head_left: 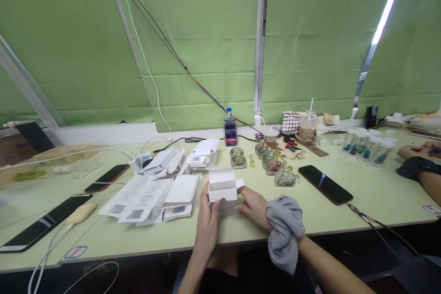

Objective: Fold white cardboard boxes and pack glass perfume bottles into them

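A small white cardboard box (223,196) stands upright with its top lid raised and a side flap sticking out to the right. My left hand (207,213) grips its left side, thumb on the front. On the right side, my right hand (254,204), with a grey scrunchie (285,225) at the wrist, pinches the box by its side flap. Flattened white cartons (144,200) with barcodes lie in a loose pile left of my hands. Beyond the box sit squat glass bottles (238,161), and several more, one a clear bottle (285,178), stand to the right.
A black phone (325,184) and pliers (365,216) lie at the right. Capped clear tubes (379,154) stand farther off, near another person's hand (415,150). A water bottle (230,131) and drink cups (308,128) line the back. Cables and a tablet (46,220) occupy the left.
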The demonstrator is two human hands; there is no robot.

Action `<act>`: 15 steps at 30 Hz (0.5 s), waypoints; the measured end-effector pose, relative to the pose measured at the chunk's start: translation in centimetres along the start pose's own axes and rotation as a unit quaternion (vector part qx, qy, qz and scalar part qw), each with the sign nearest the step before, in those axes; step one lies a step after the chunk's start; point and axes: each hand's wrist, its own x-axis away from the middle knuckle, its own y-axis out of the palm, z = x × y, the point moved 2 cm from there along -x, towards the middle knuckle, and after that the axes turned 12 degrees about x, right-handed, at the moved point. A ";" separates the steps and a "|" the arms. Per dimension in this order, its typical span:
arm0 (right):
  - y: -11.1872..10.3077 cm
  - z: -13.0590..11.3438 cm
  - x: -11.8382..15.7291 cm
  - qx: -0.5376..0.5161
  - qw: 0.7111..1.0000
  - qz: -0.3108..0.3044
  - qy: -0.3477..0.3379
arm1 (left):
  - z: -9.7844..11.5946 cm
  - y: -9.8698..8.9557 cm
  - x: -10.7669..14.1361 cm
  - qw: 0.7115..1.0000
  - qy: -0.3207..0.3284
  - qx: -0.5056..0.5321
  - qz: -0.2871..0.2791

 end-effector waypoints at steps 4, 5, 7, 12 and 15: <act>-5.1 3.5 0.0 0.043 0.997 0.071 0.003 | -0.4 -0.4 -0.2 0.999 -0.026 0.032 -0.016; -6.8 4.9 0.3 0.065 0.992 0.107 0.021 | -0.4 -0.5 -0.2 0.999 -0.034 0.035 -0.015; -9.7 7.9 1.1 0.097 0.981 0.154 0.062 | -0.6 -0.7 -0.1 0.998 -0.047 0.032 -0.013; -11.6 13.2 2.6 0.166 0.973 0.119 0.110 | -1.4 -1.0 0.0 0.993 -0.078 0.072 -0.047; -10.4 14.2 2.4 0.216 0.964 0.095 0.123 | -1.7 -1.1 -0.5 0.987 -0.099 0.100 -0.074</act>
